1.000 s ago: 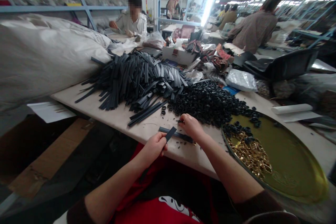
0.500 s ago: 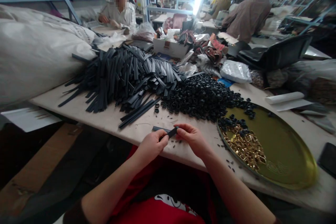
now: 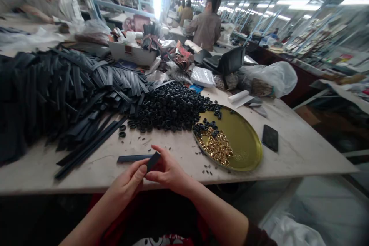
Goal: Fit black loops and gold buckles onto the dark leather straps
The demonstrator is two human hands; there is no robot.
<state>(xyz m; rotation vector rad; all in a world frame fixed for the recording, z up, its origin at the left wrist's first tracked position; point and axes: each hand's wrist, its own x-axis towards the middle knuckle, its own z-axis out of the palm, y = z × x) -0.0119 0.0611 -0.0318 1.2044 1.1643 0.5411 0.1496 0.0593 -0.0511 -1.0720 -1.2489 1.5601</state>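
In the head view, my left hand (image 3: 131, 178) pinches a short dark strip (image 3: 153, 161) between thumb and fingers, its free end pointing up and to the right. Around that end is my right hand (image 3: 167, 171), with index finger and thumb spread apart; whether it touches the strip is hard to tell. Another flat dark strip (image 3: 134, 158) lies on the table just behind my left hand. Small black loops (image 3: 170, 109) are heaped beyond my hands, and a large pile of dark strips (image 3: 83, 80) spreads out at the left.
Gold metal pieces (image 3: 220, 148) and some black loops lie on a round gold tray (image 3: 245, 134) at right. A phone (image 3: 270, 137) rests beyond it on the table (image 3: 305, 153). Bags, scraps and a white box (image 3: 135, 54) stand at the back; other people sit farther off.
The view has swung to the right. My right hand's fingers, pinching the strip's end before, are now spread apart. My left hand still holds the strip.
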